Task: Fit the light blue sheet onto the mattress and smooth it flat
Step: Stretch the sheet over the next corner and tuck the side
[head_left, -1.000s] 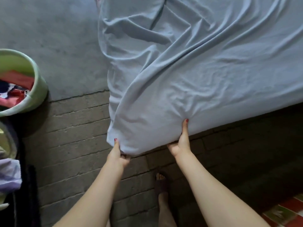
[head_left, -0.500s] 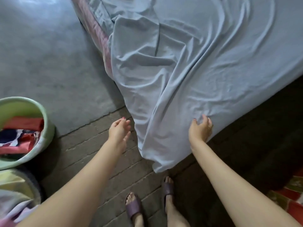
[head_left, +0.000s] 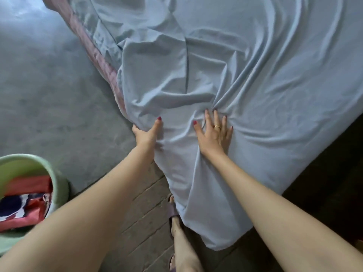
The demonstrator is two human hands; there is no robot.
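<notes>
The light blue sheet [head_left: 265, 79] lies wrinkled over the mattress, its corner hanging down to the floor near my feet. A pink strip of the mattress [head_left: 92, 54] shows uncovered along the left edge. My left hand [head_left: 146, 134] grips the sheet's left edge at the mattress corner, thumb on top and fingers tucked under the fabric. My right hand [head_left: 213, 134] lies flat on the sheet with fingers spread, pressing where folds bunch together just beyond the fingertips.
A pale green basket [head_left: 57, 179] holding red and patterned laundry stands on the floor at the lower left. Grey concrete floor [head_left: 43, 91] lies left of the bed, brick paving [head_left: 145, 218] under my sandalled feet [head_left: 175, 216]. Dark shadow fills the lower right.
Both hands let go of the hanging hem, rose and moved forward onto the mattress corner. The left now grips the sheet's side edge and the right presses flat on top.
</notes>
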